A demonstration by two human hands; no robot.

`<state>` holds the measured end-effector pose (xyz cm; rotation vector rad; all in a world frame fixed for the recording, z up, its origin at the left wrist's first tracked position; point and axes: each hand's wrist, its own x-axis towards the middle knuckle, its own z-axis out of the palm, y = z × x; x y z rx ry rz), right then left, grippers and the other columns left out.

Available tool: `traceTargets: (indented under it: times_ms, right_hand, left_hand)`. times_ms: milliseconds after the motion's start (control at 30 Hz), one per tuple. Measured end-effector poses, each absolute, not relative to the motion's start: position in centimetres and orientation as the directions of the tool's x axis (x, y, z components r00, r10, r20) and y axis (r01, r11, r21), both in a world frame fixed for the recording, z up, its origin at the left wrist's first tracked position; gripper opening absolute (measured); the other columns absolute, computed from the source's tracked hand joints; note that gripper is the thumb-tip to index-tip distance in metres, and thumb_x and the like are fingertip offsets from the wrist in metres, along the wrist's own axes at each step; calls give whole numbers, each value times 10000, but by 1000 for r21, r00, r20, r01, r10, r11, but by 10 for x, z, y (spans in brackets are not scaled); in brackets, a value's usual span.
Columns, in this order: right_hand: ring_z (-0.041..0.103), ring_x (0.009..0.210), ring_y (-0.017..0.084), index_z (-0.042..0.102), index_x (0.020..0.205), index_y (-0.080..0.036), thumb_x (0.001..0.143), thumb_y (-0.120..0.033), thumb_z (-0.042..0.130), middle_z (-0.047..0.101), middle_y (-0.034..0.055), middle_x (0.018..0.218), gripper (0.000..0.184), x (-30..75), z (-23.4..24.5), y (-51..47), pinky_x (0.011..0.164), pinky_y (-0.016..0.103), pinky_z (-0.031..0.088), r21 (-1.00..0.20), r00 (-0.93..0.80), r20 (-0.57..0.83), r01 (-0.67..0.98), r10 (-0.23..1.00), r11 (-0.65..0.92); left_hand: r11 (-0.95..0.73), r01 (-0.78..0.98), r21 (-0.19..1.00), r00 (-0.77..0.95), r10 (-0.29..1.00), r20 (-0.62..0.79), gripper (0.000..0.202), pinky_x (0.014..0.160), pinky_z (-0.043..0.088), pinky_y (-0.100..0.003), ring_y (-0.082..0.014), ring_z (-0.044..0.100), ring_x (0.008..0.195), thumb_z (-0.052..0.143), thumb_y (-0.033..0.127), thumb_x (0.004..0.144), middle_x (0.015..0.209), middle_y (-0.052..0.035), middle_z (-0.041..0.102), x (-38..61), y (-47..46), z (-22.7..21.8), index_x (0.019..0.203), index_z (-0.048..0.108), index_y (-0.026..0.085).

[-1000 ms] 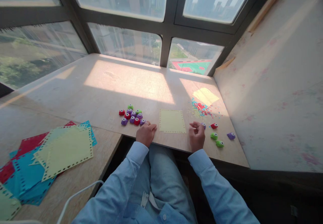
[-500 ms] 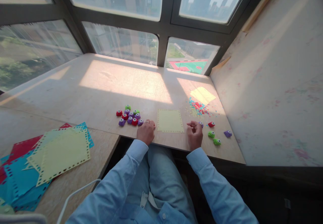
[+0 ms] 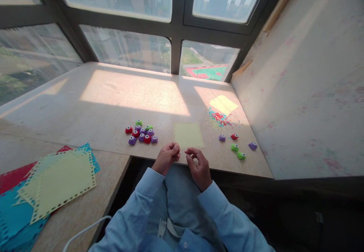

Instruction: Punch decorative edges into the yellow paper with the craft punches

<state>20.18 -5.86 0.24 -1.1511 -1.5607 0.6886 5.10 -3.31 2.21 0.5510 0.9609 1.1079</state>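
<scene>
My left hand (image 3: 167, 156) and my right hand (image 3: 199, 166) hover close together at the near edge of the ledge, just below a yellow punched paper square (image 3: 188, 135). Both have curled fingers; the right thumb and forefinger pinch together, and I cannot make out anything in either. A cluster of small red, purple and green craft punches (image 3: 141, 133) lies left of the paper. Several more punches (image 3: 236, 146) lie to its right.
A pile of red, blue and yellow confetti (image 3: 218, 118) and another yellow sheet (image 3: 223, 104) lie at the back right. A stack of yellow, teal and red punched sheets (image 3: 54, 183) sits on the lower table at left. A wall rises on the right.
Both hands left the ledge surface and drew in toward each other in front of the yellow square. The right hand moved left, away from the punches on the right.
</scene>
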Motion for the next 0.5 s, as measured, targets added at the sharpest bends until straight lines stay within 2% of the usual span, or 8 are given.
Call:
traceTargets:
  times_ms: [100, 200, 333, 500]
  right_hand:
    - [661, 856, 179, 622, 1091, -209, 906, -237, 563, 703, 71, 980, 196, 193, 11, -62, 692, 298, 534, -878, -34, 380, 303, 924, 372]
    - [639, 790, 167, 654, 1050, -215, 913, -246, 575, 685, 60, 938, 161, 193, 15, -59, 638, 281, 519, -870, -52, 377, 323, 925, 373]
    - [610, 746, 157, 688, 1008, -215, 914, -239, 591, 672, 53, 902, 137, 196, 16, -57, 617, 276, 504, -847, -55, 401, 358, 914, 393]
    - [615, 729, 158, 722, 958, -221, 911, -254, 599, 678, 50, 873, 136, 198, 16, -58, 599, 279, 502, -842, -17, 414, 373, 910, 390]
  left_hand:
    - [444, -546, 711, 188, 891, -413, 463, 510, 397, -171, -47, 509, 543, 895, 423, 549, 690, 26, 587, 55, -39, 23, 738, 583, 137]
    - [487, -563, 668, 227, 868, -441, 443, 530, 415, -170, -54, 527, 565, 899, 391, 564, 695, 11, 613, 58, -44, 22, 797, 632, 124]
    - [507, -571, 646, 243, 856, -457, 401, 523, 414, -171, -64, 540, 573, 882, 366, 598, 696, -6, 630, 61, -48, 21, 823, 664, 114]
    - [511, -559, 653, 214, 850, -482, 341, 504, 401, -158, -56, 537, 563, 855, 345, 633, 679, 12, 616, 64, -51, 20, 821, 666, 133]
